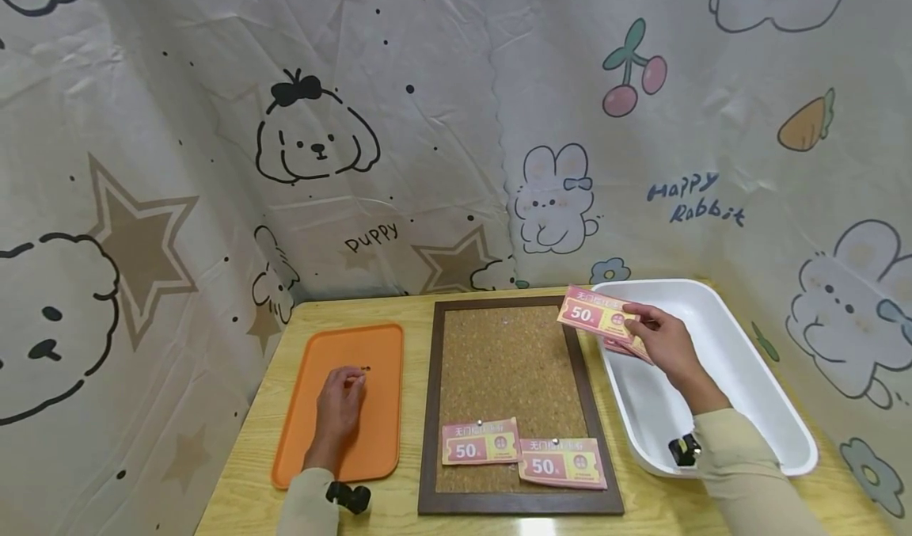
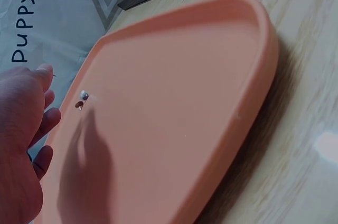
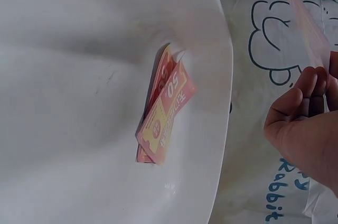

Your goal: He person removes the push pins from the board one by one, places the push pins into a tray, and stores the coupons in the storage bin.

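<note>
My left hand (image 1: 338, 411) is above the orange tray (image 1: 381, 441), pinching a thumbtack (image 2: 54, 75) whose thin point sticks out past the fingertips; its head is hidden. Loose thumbtacks (image 2: 83, 97) lie on the tray beneath. Over the left rim of the white basin (image 1: 741, 409), my right hand (image 1: 666, 347) pinches a pink and yellow coupon (image 1: 586, 313) marked 50. More such coupons (image 3: 163, 115) lie overlapped inside the basin. On the framed corkboard (image 1: 509, 370), a left coupon (image 1: 479, 444) and a right coupon (image 1: 561, 466) each have a tack at the top edge.
The corkboard's brown frame (image 1: 431, 409) lies between tray and basin on the wooden table (image 1: 409, 484). A curtain with cartoon drawings (image 1: 442, 124) hangs behind and at both sides. Each wrist wears a small black camera mount (image 1: 349, 496).
</note>
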`<action>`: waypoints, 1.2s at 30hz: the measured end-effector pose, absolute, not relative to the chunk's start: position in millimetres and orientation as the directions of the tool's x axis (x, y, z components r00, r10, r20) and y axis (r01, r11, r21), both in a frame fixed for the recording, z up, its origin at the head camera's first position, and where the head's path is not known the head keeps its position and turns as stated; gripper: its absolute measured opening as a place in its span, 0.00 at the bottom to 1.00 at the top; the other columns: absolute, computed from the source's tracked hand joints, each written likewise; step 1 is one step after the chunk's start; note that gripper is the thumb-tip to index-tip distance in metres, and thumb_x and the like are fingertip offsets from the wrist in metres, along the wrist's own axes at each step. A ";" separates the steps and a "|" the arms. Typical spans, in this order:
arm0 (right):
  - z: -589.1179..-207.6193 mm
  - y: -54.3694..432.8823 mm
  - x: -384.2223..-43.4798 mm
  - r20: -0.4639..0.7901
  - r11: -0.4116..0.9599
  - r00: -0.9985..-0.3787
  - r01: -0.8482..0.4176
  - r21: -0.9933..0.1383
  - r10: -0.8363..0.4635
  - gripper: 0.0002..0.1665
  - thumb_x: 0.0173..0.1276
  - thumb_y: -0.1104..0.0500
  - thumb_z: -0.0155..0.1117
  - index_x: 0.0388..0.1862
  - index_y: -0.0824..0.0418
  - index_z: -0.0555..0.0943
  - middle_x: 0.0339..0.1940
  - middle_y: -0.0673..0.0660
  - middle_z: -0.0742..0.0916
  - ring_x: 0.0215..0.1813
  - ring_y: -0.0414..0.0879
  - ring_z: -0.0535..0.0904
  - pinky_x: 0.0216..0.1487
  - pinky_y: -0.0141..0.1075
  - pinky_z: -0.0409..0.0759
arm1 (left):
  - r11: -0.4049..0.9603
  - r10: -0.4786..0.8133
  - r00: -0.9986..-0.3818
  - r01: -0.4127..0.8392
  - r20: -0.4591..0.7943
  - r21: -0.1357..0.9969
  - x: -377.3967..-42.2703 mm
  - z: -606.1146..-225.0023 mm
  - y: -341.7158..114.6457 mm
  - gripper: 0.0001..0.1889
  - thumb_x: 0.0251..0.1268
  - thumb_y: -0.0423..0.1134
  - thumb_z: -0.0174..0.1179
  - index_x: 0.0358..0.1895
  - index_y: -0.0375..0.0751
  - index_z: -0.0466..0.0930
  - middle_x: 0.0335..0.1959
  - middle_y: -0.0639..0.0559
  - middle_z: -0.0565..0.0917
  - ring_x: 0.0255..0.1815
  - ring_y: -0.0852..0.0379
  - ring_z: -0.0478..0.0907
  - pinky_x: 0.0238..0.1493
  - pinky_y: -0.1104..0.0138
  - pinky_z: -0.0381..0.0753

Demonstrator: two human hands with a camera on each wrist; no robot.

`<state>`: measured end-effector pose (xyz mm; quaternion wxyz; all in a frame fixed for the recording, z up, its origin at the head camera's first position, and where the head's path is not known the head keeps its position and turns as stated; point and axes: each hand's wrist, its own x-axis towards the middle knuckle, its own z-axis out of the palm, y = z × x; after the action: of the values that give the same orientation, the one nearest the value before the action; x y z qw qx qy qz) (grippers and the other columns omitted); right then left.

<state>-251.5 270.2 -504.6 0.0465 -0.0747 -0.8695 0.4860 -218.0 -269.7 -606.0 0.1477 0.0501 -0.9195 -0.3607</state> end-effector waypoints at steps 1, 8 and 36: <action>-505.0 271.5 -252.0 0.009 0.517 -0.984 0.085 -0.852 0.178 0.23 0.72 0.52 0.58 0.61 0.62 0.77 0.44 0.57 0.78 0.40 0.38 0.70 0.35 0.26 0.71 | 0.738 -0.202 -0.952 0.007 0.231 0.675 -217.8 -606.3 -270.2 0.08 0.72 0.40 0.55 0.46 0.41 0.79 0.53 0.41 0.78 0.49 0.42 0.79 0.54 0.47 0.73; -511.0 280.6 -256.0 0.000 0.524 -0.983 0.098 -0.846 0.185 0.24 0.72 0.52 0.57 0.62 0.63 0.77 0.44 0.57 0.78 0.41 0.38 0.70 0.35 0.25 0.71 | 0.756 -0.214 -0.947 -0.004 0.241 0.654 -214.8 -609.8 -271.1 0.07 0.71 0.38 0.55 0.45 0.40 0.79 0.51 0.40 0.78 0.47 0.43 0.79 0.52 0.46 0.72; -542.3 312.9 -271.0 -0.079 0.467 -0.954 0.212 -0.859 0.288 0.26 0.72 0.52 0.56 0.64 0.63 0.75 0.45 0.54 0.78 0.39 0.33 0.70 0.33 0.24 0.74 | 0.764 -0.214 -0.963 -0.060 0.164 0.642 -210.4 -612.0 -278.8 0.11 0.73 0.42 0.53 0.48 0.41 0.80 0.50 0.41 0.78 0.47 0.44 0.77 0.53 0.48 0.70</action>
<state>-271.0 312.9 -542.3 0.0384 -0.1461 -0.8555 0.4952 -210.4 -278.8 -612.0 0.1142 0.0735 -0.9322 -0.3355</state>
